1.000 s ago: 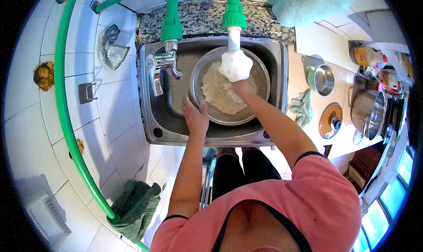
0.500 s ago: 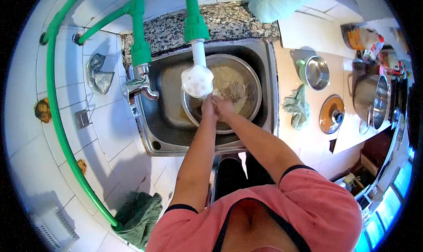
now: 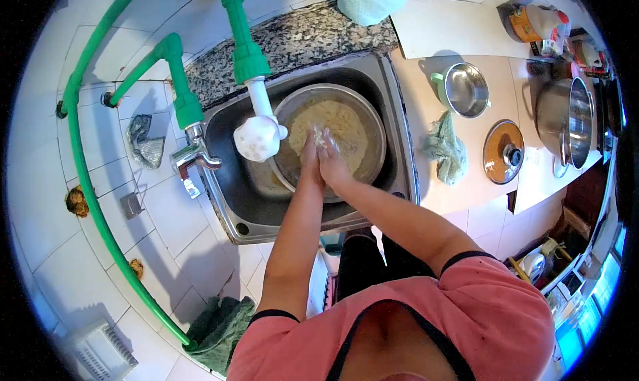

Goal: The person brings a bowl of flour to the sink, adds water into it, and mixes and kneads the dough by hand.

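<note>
Mix (image 3: 346, 124), pale and lumpy, lies in the wide metal bowl (image 3: 384, 136), which sits in the sink (image 3: 233, 198); the white spout (image 3: 258, 139) hangs beside your hands, over the bowl's left side. Your left hand (image 3: 309, 160) and right hand (image 3: 335, 170) are over the near part of the bowl, palms facing and touching; your fingers look straight and close together, tips blurred, with white bits at them; you cannot tell from here whether a portion is clamped between the palms. Expect the mix to be soft, damp and crumbly, light by the handful, clinging to your skin and giving way under a pinch; scoop it from beneath with cupped fingers and press with whole palms; the bowl is likely stiff, heavier when loaded and slippery if wet, so you do best to hold it by opposite sides of its rim.
</note>
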Demonstrator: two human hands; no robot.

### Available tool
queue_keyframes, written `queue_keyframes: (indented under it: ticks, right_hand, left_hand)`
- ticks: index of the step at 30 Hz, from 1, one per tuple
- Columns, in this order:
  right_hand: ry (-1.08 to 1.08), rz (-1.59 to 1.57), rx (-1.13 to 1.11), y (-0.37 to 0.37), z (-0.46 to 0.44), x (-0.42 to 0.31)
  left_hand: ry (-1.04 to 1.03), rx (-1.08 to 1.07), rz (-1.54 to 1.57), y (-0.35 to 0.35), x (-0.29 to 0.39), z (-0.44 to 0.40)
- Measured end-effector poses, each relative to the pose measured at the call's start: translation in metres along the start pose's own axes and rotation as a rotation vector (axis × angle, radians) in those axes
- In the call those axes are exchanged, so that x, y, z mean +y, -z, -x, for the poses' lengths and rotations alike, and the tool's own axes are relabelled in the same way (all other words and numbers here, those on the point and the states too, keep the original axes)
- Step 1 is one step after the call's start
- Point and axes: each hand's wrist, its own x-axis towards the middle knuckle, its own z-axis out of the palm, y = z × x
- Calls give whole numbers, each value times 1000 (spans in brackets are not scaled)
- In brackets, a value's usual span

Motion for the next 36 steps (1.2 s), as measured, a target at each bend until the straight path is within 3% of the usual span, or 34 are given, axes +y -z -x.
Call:
queue_keyframes:
  ticks: [2,5,7,8,9,12,14,15,16,18,22,24,28,30,34,36]
  right_hand:
    - [-27,19,-45,-1,-38,22]
    - [-160,416,-421,6,-66,19]
    - [-306,-181,-155,26,-32,-24]
    - [-312,-180,-155,22,-19,-25]
    - [-165,-54,-140,17,-8,-25]
    - [98,-52,35,13,-20,-19]
    - [-343,-138,-294,40,-44,-35]
    - [-257,-176,-186,26,-40,-28]
    - [-255,-180,-186,20,-37,-26]
    - [-119,122,-113,11,-22,-21]
    - [49,230,-115,15,-6,-14]
    - [135,170,-231,26,-3,-16]
    - [82,-151,-311,40,-15,-31]
    - [-225,-414,-188,39,-27,-35]
    - [-209,-130,-207,19,-12,-27]
    - [-169,-201,-235,11,2,-10]
  left_hand:
    - [-48,-34,102,-5,-11,2]
    - [-45,-54,99,1,-22,-5]
    - [-74,-127,108,2,-19,-9]
    - [-106,-185,113,3,-16,-11]
    - [-216,-304,157,26,-31,-36]
    - [-162,-120,-79,31,-17,-34]
    - [81,-213,-56,26,-14,-26]
    - [87,48,-181,9,-8,-16]
    - [80,92,-186,3,-5,-16]
    - [56,-47,-110,10,4,-23]
    - [40,-186,-54,16,5,-32]
    - [21,-209,-35,16,5,-34]
    - [-14,-115,-11,5,-1,-30]
    - [-44,-16,-12,2,-12,-27]
    - [-61,30,27,23,-11,-33]
    - [-65,23,52,42,-12,-43]
